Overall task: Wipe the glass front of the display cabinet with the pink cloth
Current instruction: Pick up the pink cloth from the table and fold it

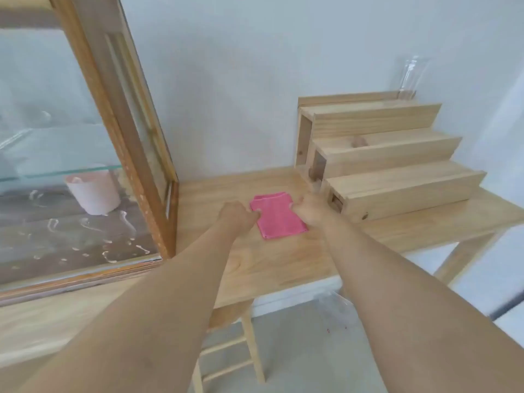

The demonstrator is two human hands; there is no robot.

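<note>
cloth [278,216]: solid pink
surface [283,265]: light wood, visible grain
cabinet frame [136,154]: orange-brown wood
cup [95,192]: pale pink
stepped riser [397,165]: pale pine
wall [255,66]: white

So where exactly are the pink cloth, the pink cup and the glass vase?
pink cloth [277,216]: head view, middle of the folded fabric.
pink cup [95,194]: head view, its side wall, behind the cabinet glass.
glass vase [411,78]: head view, its clear body.

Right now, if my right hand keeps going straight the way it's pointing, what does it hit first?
Probably the lowest step of the wooden riser: the right hand sits at the pink cloth's edge, just short of it. Depth is unclear.
</note>
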